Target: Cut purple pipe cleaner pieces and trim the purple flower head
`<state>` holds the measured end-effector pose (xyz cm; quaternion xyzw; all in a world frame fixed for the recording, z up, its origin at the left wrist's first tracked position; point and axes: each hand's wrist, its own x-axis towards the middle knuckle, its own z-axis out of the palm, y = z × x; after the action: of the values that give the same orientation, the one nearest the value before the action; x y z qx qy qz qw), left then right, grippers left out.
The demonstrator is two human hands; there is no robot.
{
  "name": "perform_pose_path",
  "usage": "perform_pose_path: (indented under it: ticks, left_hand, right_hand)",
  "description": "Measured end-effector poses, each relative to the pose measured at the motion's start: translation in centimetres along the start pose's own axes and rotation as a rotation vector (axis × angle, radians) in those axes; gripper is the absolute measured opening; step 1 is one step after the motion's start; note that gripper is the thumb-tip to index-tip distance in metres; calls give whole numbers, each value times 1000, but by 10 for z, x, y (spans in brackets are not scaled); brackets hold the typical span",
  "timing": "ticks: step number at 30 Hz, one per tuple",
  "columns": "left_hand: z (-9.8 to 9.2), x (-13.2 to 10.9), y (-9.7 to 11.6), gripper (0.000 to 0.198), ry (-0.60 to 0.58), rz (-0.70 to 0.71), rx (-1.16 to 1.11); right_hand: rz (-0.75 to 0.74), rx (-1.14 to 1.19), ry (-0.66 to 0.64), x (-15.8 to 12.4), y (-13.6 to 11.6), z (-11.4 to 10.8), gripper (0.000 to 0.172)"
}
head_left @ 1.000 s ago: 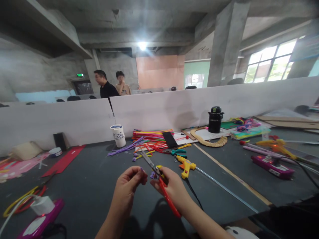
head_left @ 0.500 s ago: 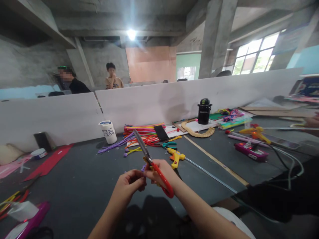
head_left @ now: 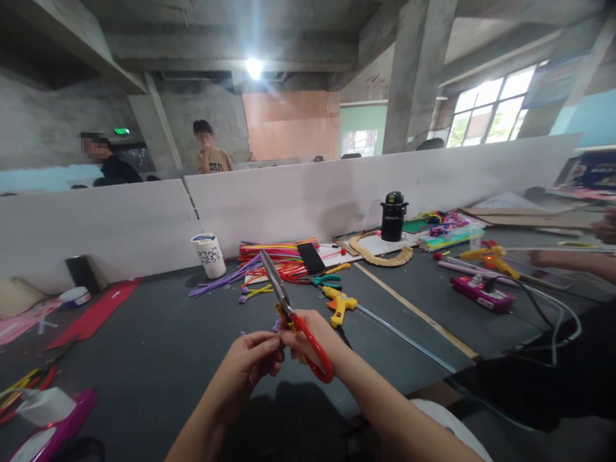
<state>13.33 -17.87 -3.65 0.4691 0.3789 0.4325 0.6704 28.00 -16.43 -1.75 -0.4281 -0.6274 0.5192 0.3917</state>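
A pair of scissors with red handles (head_left: 312, 345) rests in my right hand (head_left: 323, 333), its metal blades pointing up and away over the table. Close beside it, my left hand (head_left: 253, 360) is closed in a pinch, its fingertips meeting those of the right. Small purple bits (head_left: 276, 326) show by the fingertips, but what the left fingers hold is too hidden to make out. Past the hands lie purple-ended yellow stems (head_left: 257, 292) and a yellow glue gun (head_left: 341, 304) with a long clear glue stick.
Colourful pipe cleaners (head_left: 274, 251), teal-handled pliers (head_left: 327, 280) and a white cup (head_left: 209, 256) sit toward the partition (head_left: 269, 205). A black bottle (head_left: 393, 218) stands farther right. Power strips (head_left: 481, 295) with cords lie at both sides. Another person's arm (head_left: 572, 262) reaches in at right.
My left hand has turned slightly and its fingers have shifted against the right fingertips; the scissors stay in my right hand. At right, another person's forearm has come into view.
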Motion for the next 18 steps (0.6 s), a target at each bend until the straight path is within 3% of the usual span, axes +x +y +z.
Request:
perform_pose_path:
  ticks: [4, 7, 12, 14, 16, 18]
  left_hand:
    - [1, -1, -1, 10, 23, -6, 34]
    - [5, -3, -2, 16, -36, -16, 159]
    - [19, -14, -11, 44, -249, -125, 461]
    - [22, -19, -14, 38, -367, -202, 564]
    - [23, -21, -15, 16, -492, -209, 599]
    - [20, -20, -14, 36, -561, -158, 576]
  right_hand:
    - [-10, 7, 49, 0, -1, 5, 5]
    - [-39, 15, 122, 2, 0, 2, 4]
    - [-110, 17, 191, 9, 7, -15, 7]
    - [-127, 17, 201, 11, 9, -20, 8]
    - [-134, 16, 207, 11, 11, -22, 8]
    - [-135, 10, 208, 11, 11, -23, 7]
